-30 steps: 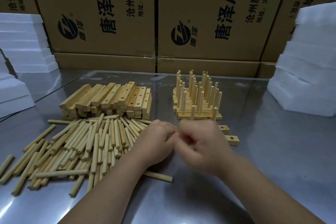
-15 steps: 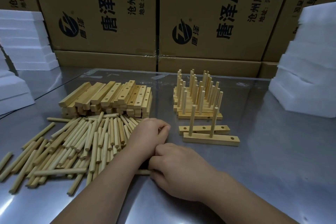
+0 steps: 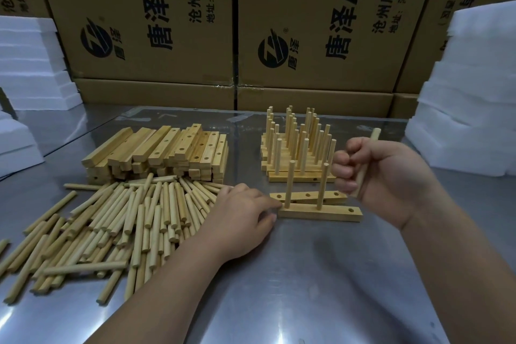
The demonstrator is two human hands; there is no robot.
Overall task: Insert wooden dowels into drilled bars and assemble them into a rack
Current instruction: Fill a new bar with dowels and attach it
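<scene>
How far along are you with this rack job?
Done: a stack of dowelled bars stands at the back. In hand: the front bar holds two upright dowels, its right-end hole is empty, and the right hand grips a dowel raised beside it while the left hand touches the bar's left end. Left: a big pile of loose dowels and a stack of drilled bars, so plenty remains.

The steel table (image 3: 307, 288) bears loose dowels (image 3: 134, 218), stacked drilled bars (image 3: 167, 148), doweled racks (image 3: 298, 153).
</scene>
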